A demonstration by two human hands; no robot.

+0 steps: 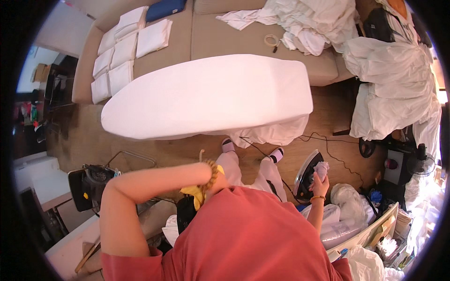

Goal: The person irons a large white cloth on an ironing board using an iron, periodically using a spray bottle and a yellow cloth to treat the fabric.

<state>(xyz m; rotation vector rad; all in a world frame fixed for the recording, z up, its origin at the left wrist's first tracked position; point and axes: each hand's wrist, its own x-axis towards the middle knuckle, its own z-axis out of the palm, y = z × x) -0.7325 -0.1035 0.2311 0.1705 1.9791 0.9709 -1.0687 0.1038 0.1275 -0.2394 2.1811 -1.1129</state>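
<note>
My right hand [319, 182] is closed on a light purple cloth [321, 169] right at the handle side of a clothes iron [306, 175]. The iron is on its side or tilted, its metal soleplate facing left. My left arm bends across in front of my chest; the left hand [218, 182] is mostly hidden by the wrist and the red shirt, near a yellow cloth [197, 192]. Before me stands an ironing board [211, 96] with a white cover, white fabric hanging below its near edge.
Behind the board is a beige sofa [211, 37] with folded white cloths [123, 51], a blue folded item [165, 10] and piled white fabric [316, 17]. Dark cords [337, 158] cross the wooden floor. A small fan [421, 163] and plastic-wrapped bundles [346, 219] are at right.
</note>
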